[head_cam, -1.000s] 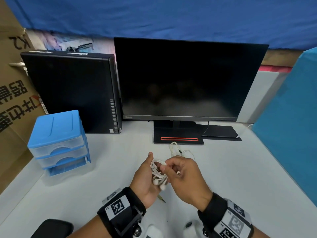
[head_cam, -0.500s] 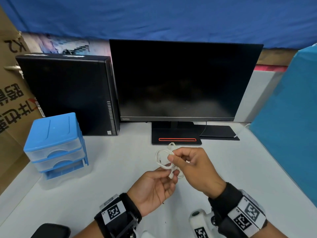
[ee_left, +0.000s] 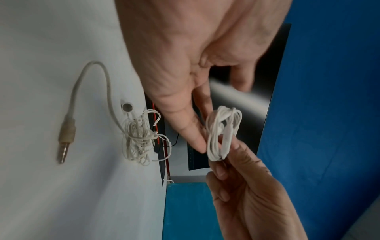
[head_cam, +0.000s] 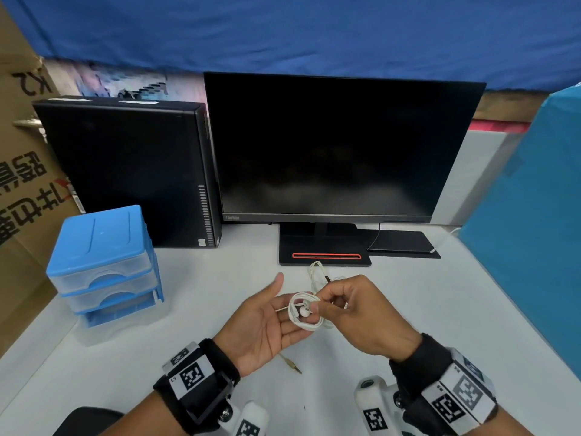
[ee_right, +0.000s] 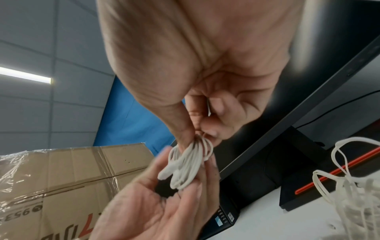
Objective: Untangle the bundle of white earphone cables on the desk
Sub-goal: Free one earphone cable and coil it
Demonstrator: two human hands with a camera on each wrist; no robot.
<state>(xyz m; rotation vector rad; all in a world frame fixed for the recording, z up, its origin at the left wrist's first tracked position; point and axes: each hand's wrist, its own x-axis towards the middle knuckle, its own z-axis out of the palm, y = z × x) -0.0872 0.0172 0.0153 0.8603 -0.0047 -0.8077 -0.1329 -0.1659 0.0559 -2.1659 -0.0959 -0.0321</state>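
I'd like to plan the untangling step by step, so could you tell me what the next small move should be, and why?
Probably the left hand, open with its fingers just touching the coil, should pinch one outer loop and ease it off. The right hand pinches the coiled white earphone cable above the desk, so the coil is steadied, with an earbud at its middle. A second tangled bundle lies on the desk.

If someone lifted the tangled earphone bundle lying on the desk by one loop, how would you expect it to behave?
The tangled bundle is thin white cable in loose loops, so it would probably sag limply and feel very light. Its plug end trails free on the desk and would likely dangle and swing. The knotted strands would probably come up together rather than separate.
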